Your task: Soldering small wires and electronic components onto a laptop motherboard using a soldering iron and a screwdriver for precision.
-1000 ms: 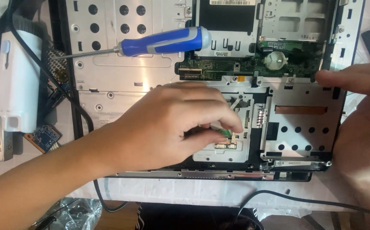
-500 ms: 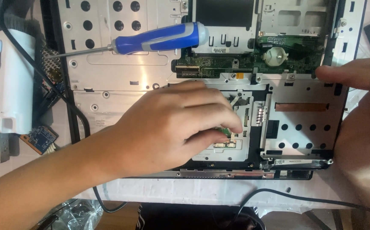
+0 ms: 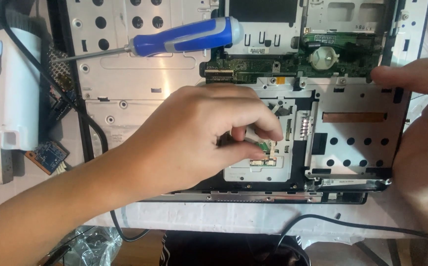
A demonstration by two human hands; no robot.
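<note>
Head view shows an opened laptop chassis (image 3: 125, 83) lying on a pale worktop (image 3: 233, 221), its metal inner frame facing up. Left hand (image 3: 194, 138) reaches across the middle of the chassis with its fingers drawn close together, pinching a small pale ribbon cable (image 3: 250, 134) over the touchpad plate (image 3: 258, 170) near the front edge; the narrow grip suits so thin a part, and the cable's green end (image 3: 263, 145) sits just beside the connectors there. Right hand (image 3: 421, 143) rests flat along the right edge of the chassis, thumb laid over the upper right corner of the metal bracket (image 3: 354, 143), apparently steadying the case; it holds nothing, its fingers loosely extended. A blue-handled screwdriver (image 3: 184, 37) lies set aside across the rear of the frame, within reach, beside the green circuit board (image 3: 283, 64) with its round coin battery (image 3: 323, 57). A white adapter block (image 3: 14, 88) and a small blue board (image 3: 49, 155) lie at the left edge of the worktop. Compared with half a second earlier, the left fingertips sit in nearly the same spot over the plate, the right thumb is unmoved, and the screwdriver has not shifted.
</note>
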